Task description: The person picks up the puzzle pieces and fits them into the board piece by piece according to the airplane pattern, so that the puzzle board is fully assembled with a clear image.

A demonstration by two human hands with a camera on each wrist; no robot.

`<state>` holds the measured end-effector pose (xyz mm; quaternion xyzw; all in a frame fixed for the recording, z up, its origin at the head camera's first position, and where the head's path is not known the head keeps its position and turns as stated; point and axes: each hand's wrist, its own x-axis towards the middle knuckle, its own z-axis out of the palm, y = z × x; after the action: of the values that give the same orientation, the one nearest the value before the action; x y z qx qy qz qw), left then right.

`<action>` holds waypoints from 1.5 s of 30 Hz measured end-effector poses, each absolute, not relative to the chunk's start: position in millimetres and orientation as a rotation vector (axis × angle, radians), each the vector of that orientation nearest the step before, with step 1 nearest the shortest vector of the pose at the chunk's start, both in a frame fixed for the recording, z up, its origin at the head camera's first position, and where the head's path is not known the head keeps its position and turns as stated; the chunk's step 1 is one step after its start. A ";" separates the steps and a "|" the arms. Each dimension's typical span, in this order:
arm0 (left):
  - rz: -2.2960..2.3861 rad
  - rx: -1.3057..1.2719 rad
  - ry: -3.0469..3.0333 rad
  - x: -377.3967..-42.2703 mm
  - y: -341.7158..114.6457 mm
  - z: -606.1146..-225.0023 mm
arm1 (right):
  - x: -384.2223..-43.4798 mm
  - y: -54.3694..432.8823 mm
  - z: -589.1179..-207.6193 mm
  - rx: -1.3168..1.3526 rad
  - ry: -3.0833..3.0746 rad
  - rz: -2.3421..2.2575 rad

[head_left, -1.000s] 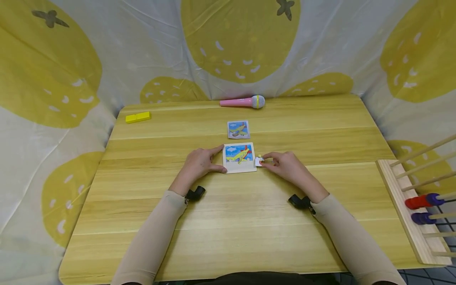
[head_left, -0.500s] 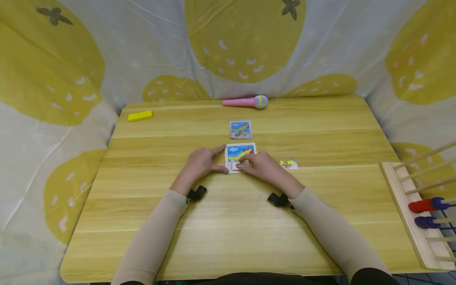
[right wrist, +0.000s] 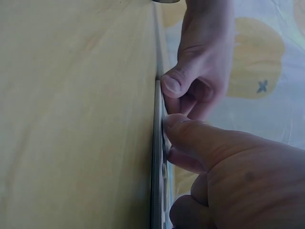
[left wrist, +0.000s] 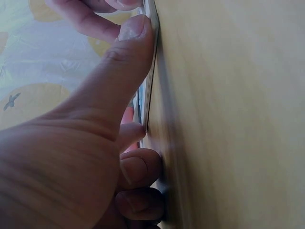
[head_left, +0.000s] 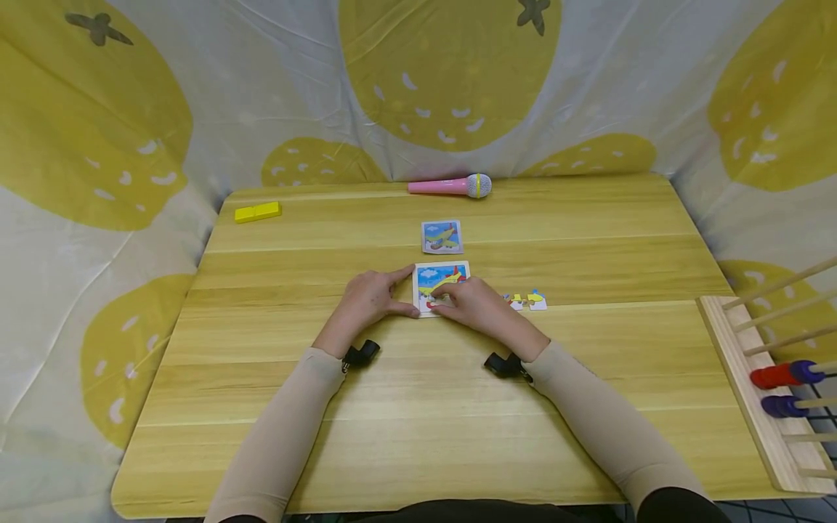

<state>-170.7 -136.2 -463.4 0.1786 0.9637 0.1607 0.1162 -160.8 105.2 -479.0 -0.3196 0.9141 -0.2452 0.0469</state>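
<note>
A small square jigsaw board [head_left: 451, 263] with a yellow airplane on blue sky lies on the table. My left hand [head_left: 368, 296] holds its left side, index finger at the upper corner and thumb at the lower one. In the left wrist view the thumb [left wrist: 128, 52] lies along the board's edge. Over the lower part of the board, my right hand [head_left: 480, 306] pinches a white and red jigsaw piece [head_left: 430, 305], partly hidden by the fingers. To its right lie a few loose jigsaw pieces [head_left: 536, 300], some covered by the right hand.
Behind the board is a card [head_left: 441, 237] with the same airplane picture. A pink toy microphone [head_left: 447, 187] lies at the table's back edge, and yellow blocks [head_left: 258, 212] at the back left. A wooden bead frame [head_left: 752, 392] stands at the right edge.
My right hand has carried the jigsaw piece leftward from beside the board to its lower left, then shifted slightly further left. Loose pieces behind it came into view. The left hand stays put.
</note>
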 end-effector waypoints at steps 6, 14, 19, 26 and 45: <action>0.456 0.536 2.828 -169.9 -135.8 -462.6 | -161.0 105.4 -479.8 -0.973 2.797 -0.760; 0.453 0.543 2.832 -169.0 -135.9 -462.0 | -161.0 102.5 -479.9 -0.994 2.793 -0.783; 0.460 0.544 2.831 -170.1 -135.8 -463.6 | -160.6 98.8 -479.6 -0.982 2.803 -0.726; 0.458 0.552 2.835 -170.6 -135.5 -463.5 | -159.8 96.4 -475.8 -0.962 2.805 -0.707; 0.484 0.499 2.810 -169.3 -134.8 -464.0 | -140.6 224.5 -477.8 -0.443 2.704 -1.125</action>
<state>-169.3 -134.8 -464.0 0.1709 0.9634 0.1659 0.1230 -140.6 224.5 -477.8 -0.1490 0.9091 -0.3784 0.0897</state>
